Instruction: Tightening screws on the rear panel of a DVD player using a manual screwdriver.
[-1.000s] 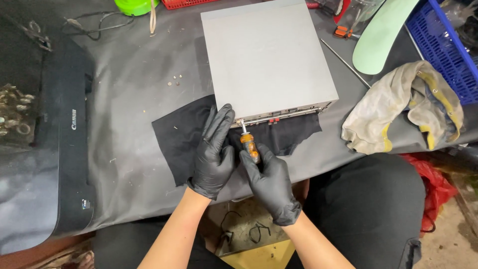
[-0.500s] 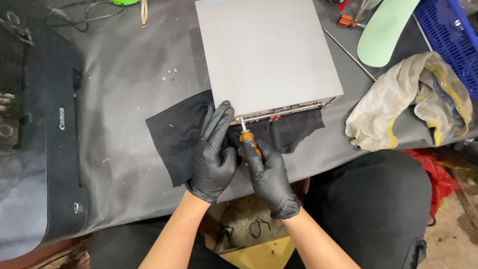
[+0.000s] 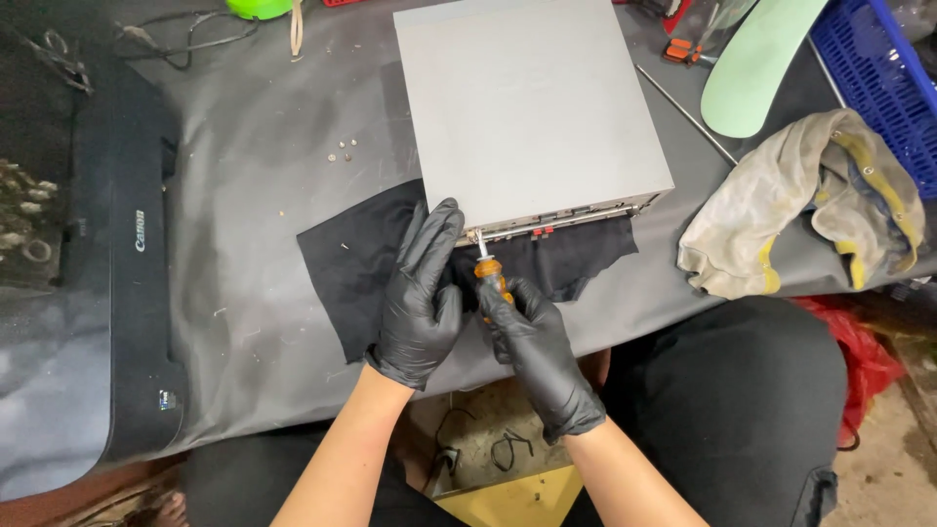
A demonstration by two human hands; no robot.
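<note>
A flat grey metal box (image 3: 532, 107) lies on a black cloth (image 3: 366, 263) on the grey-covered table (image 3: 254, 176). My right hand (image 3: 537, 351), in a black glove, grips a screwdriver with an orange handle (image 3: 491, 274); its tip meets the box's near edge at the left corner. My left hand (image 3: 422, 293), also gloved, rests on the cloth with its fingers spread beside the shaft, fingertips touching the box's corner.
A black printer (image 3: 117, 254) sits at the left. Small screws (image 3: 340, 149) lie on the table above the cloth. A dirty rag (image 3: 810, 200), a pale green curved panel (image 3: 756, 59) and a blue crate (image 3: 883, 68) are at the right. Cables and a green object lie at the far edge.
The hands and screwdriver stay at the box's near-left corner. The view has shifted slightly; nothing else has visibly moved.
</note>
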